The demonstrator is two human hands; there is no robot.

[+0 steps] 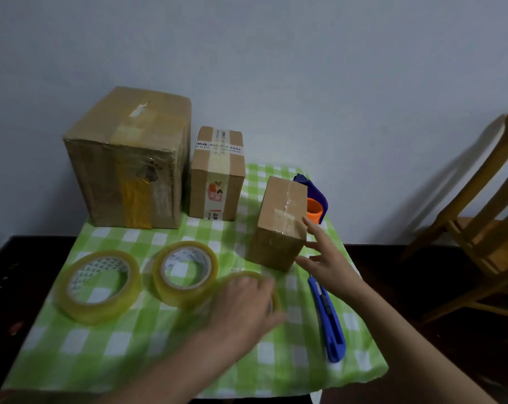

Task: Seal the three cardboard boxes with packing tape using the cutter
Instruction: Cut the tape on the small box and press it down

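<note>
**Hands reach for tape and box on a checked cloth**

A person's left hand, blurred, lies palm down over a roll of clear packing tape near the front of a green-and-white checked cloth. Its fingers drape across the roll's top, but the blur hides whether they grip it. The right hand is spread with straight fingers and holds nothing. It sits at the right side of the small cardboard box, its forefinger at the box's upper edge and its thumb by the lower corner; whether they touch cannot be told.

A blue cutter lies on the cloth under the right forearm, its length running from the small box towards the front edge. Two more tape rolls lie flat to the left, the left roll and the middle roll, the latter just beside the covered one.

A large box and a medium box stand side by side against the wall at the back, both with tape strips across their tops. A purple tape dispenser with an orange core stands behind the small box. The cloth covers a dark table, and a wooden chair stands to the right.
</note>
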